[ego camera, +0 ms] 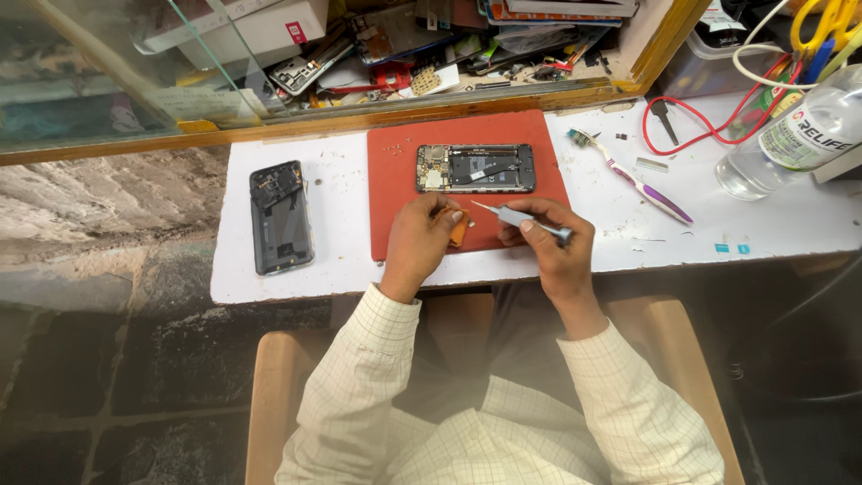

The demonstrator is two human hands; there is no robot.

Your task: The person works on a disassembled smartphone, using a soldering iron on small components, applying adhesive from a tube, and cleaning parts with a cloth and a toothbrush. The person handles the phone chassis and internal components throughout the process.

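— What do the hands have?

— The right hand (pixel 548 235) is closed around a grey precision screwdriver (pixel 521 218), its tip aimed left toward the left hand (pixel 422 235). That one curls its fingers on a small orange piece (pixel 459 232) at the near edge of the red mat (pixel 395 180); most of the piece is hidden under the fingers, so I cannot tell what it is.

— And beyond them?

— An opened phone (pixel 475 168), insides showing, lies across the far half of the mat. Off the mat, toward the white table's (pixel 341 269) left edge, a dark back cover (pixel 280 216) lies flat. Right of the mat lies a purple and white toothbrush (pixel 628 175), and near the table's right edge a clear plastic bottle (pixel 795 135) on its side, cut off by the frame.

— Any containers?

— A glass-fronted case (pixel 135 81) behind the far edge holds boxes, boards and loose parts in a jumble too dense to sort. At the far right corner a red cable (pixel 682 144) loops beside yellow-handled scissors (pixel 831 22).
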